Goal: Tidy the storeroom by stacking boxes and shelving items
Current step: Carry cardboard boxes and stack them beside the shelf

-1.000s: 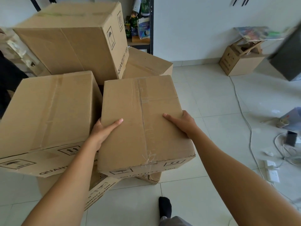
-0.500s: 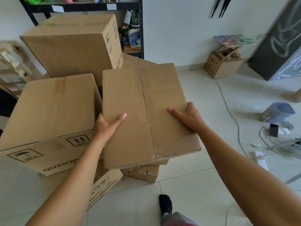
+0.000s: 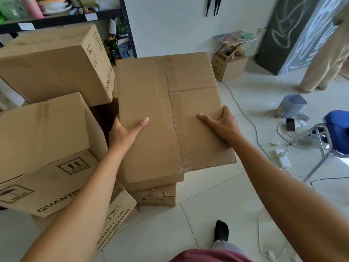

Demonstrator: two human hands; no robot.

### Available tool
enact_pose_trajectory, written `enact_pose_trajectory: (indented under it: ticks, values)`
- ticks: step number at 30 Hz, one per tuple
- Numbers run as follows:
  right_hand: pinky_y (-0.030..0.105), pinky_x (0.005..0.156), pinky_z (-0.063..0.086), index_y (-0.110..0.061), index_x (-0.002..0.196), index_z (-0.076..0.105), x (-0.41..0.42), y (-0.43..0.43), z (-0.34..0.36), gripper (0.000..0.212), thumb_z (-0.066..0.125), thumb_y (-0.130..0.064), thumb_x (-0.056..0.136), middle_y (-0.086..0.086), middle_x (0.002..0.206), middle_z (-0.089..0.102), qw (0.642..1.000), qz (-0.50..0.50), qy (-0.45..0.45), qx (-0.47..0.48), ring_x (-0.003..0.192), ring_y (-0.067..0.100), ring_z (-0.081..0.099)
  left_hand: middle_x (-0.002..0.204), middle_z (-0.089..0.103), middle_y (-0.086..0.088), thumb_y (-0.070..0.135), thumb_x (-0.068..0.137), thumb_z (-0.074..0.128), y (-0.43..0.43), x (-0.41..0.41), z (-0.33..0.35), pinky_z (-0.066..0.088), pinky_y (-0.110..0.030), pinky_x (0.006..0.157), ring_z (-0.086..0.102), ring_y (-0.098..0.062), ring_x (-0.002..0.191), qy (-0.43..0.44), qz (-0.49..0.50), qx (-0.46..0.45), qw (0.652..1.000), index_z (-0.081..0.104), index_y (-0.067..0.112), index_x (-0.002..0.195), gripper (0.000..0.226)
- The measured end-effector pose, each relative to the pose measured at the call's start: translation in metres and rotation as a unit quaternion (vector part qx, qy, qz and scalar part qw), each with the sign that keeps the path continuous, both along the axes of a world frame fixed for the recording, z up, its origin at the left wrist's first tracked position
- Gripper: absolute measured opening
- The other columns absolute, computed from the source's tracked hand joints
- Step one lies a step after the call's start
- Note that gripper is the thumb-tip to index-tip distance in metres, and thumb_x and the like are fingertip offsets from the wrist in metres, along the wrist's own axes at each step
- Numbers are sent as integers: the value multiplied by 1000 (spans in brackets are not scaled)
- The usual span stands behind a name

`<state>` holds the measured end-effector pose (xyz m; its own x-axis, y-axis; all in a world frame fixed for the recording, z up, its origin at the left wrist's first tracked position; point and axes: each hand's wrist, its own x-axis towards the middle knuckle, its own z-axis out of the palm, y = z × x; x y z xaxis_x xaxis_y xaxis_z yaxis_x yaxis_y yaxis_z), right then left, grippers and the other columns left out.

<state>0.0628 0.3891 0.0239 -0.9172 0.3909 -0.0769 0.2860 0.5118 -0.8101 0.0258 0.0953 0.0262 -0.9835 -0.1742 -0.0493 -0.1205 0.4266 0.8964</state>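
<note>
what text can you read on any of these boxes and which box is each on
"QUANTIT", last letter hidden: front of near-left brown cardboard box.
"QUANTITY 100", "ANGAN DIBANTING": tilted brown box beneath it.
"QUANTITY": side of big rear brown box.
Too small to read: print under the near-left box's arrow symbol; print on small brown box under the held brown cardboard box.
Held box's top: no text.

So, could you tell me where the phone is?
The phone lies on the floor at the right of the head view, between the grey bin and the blue chair.

Centre box [image 3: 166, 114] right of box stack [image 3: 43, 133], over smaller box [image 3: 154, 197]; shelf [image 3: 62, 18] behind.
</note>
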Motion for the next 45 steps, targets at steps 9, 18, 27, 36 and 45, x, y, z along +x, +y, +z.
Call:
enact_pose_trajectory:
  ticks: [9,18,27,36,45]
  values:
    - [38,78,49,-20,116,45,-28,132,3,78,66,-75,65,-1,110,54,1000,-21,8,11,98,21,56,124,58,4,57,65,81,132,-42,7,46,-28,89,55,-14,109,7,-26,15,1000,46,18,138,90]
    - [40,80,49,-17,116,46,-102,276,14,78,64,-76,67,3,112,54,998,3,-14,56,100,22,54,126,59,3,59,68,78,273,-105,4,47,-38,100,57,-18,114,-25,-13,33,999,47,18,136,86]
    - [33,72,42,-17,123,45,-216,329,11,83,62,-77,68,-1,110,51,996,54,-45,60,96,19,52,120,61,2,64,66,76,322,-202,-11,51,-38,93,60,-20,107,-56,13,40,998,51,18,129,82]
    - [37,80,48,-14,121,47,-408,332,13,89,63,-80,64,2,112,55,993,58,-69,75,99,22,55,121,61,1,66,65,76,323,-387,-10,48,-32,85,58,-19,103,-74,25,25,997,52,20,126,80]
    - [38,82,51,-16,123,45,-565,327,2,90,64,-79,62,0,110,54,995,64,-69,28,98,22,56,124,61,-1,69,64,74,318,-542,-7,48,-34,87,58,-23,109,-72,36,-7,997,52,19,130,86]
